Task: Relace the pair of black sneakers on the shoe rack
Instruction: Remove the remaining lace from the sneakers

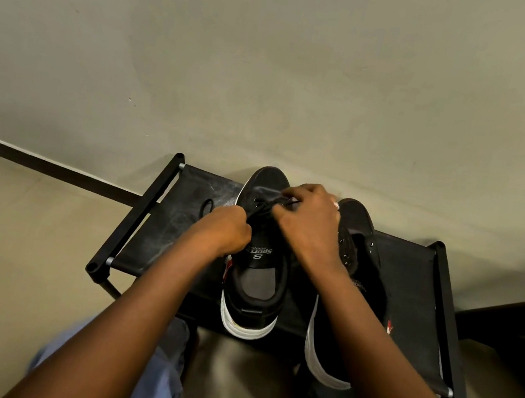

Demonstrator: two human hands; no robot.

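Note:
Two black sneakers with white soles stand toes-to-wall on the black shoe rack (411,291). The left sneaker (255,287) has a black lace (261,207) threaded through its front eyelets. My left hand (223,230) pinches one end of that lace beside the tongue. My right hand (308,226) pinches the other end over the front eyelets. A loop of lace (206,205) lies on the rack to the left. The right sneaker (354,282) shows bare eyelets and is partly hidden by my right forearm.
The rack stands against a plain beige wall (275,63) with a dark skirting strip (53,167) at the left. A dark object (515,328) sits at the right edge. My knees in blue jeans (158,371) are just in front of the rack.

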